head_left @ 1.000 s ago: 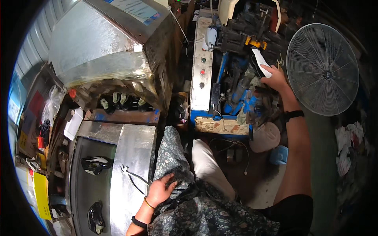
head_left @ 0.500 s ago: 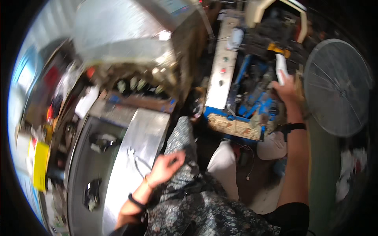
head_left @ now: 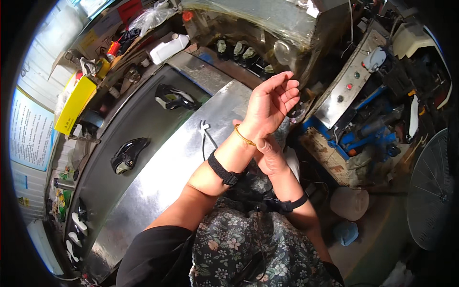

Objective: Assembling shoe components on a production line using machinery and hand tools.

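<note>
My left hand (head_left: 275, 103) is raised over the metal table edge with its palm up, its fingers loosely curled and nothing in it. A gold bracelet (head_left: 244, 135) circles its wrist. My right hand (head_left: 270, 155) comes from below and clasps the left wrist beside the bracelet; its thumb shows, most of its fingers are hidden behind the wrist. Pliers (head_left: 205, 136) lie on the shiny metal tabletop (head_left: 158, 182) near my left forearm. On the dark belt beyond are a glossy black shoe-like piece (head_left: 128, 155) and a black-and-white one (head_left: 177, 97).
A machine with a button panel (head_left: 346, 86) and blue parts stands at the right, with a white strip (head_left: 414, 117) on it. A round fan guard (head_left: 432, 191) is at the far right. A white jug (head_left: 169, 47) and a yellow box (head_left: 75, 105) stand behind the belt.
My view has turned left. The right hand has left the white strip at the machine and now holds the left wrist. My left hand has risen from beside my lap.
</note>
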The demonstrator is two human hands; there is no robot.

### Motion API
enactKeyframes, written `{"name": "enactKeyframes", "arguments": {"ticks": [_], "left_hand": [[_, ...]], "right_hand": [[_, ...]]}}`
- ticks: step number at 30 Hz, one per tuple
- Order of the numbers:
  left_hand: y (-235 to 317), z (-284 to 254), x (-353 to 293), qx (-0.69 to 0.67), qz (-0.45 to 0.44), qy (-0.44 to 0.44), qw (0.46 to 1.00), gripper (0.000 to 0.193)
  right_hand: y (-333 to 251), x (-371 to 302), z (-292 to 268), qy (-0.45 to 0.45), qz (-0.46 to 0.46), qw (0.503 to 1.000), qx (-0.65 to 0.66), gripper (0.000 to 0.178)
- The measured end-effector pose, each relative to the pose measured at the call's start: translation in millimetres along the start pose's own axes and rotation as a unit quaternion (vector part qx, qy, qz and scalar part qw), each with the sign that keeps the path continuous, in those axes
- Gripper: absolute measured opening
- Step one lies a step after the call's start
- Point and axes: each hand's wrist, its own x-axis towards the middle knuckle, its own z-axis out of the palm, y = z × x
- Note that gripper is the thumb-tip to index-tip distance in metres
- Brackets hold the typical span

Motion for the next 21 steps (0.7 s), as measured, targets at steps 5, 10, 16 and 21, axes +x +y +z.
{"name": "enactKeyframes", "arguments": {"ticks": [5, 10, 16, 21], "left_hand": [[19, -41, -11, -0.018, 0.04, 0.073, 0.996, 0.017], [35, -79, -19, -0.052, 0.069, 0.154, 0.984, 0.014], [74, -143, -16, -0.004, 0.123, 0.226, 0.966, 0.013], [157, -270, 27, 0.611, 0.378, 0.492, 0.492, 0.057]], "right_hand": [[43, -8, 5, 0.057, 0.062, 0.978, -0.189, 0.075], [60, 11, 11, 0.031, 0.072, 0.983, -0.167, 0.073], [112, 30, 16, 0.036, 0.206, 0.969, -0.127, 0.048], [119, 46, -3, 0.129, 0.139, 0.956, -0.224, 0.051]]}}
